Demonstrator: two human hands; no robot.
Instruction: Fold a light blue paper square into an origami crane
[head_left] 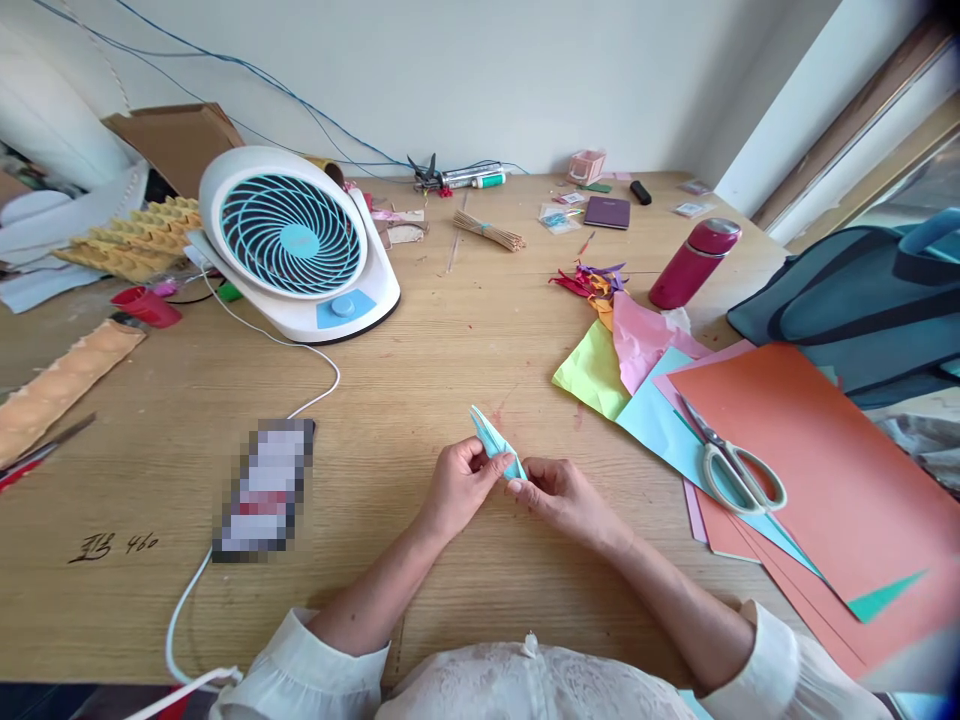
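A small folded piece of light blue paper (493, 438), narrow and pointed at its far left end, is held above the wooden table between both hands. My left hand (466, 484) pinches its near side, thumb on top. At the paper's lower right end, my right hand (562, 497) grips it between thumb and curled fingers. The fingertips of the two hands almost meet there. The finer folds are too small to make out.
Coloured paper sheets (817, 440) with scissors (739, 472) on them lie at right, near a red bottle (696, 262) and a blue bag (855, 300). A phone (264, 490) with a white cable is at left, a fan (300, 240) behind it. A stick bundle (489, 230) lies farther back.
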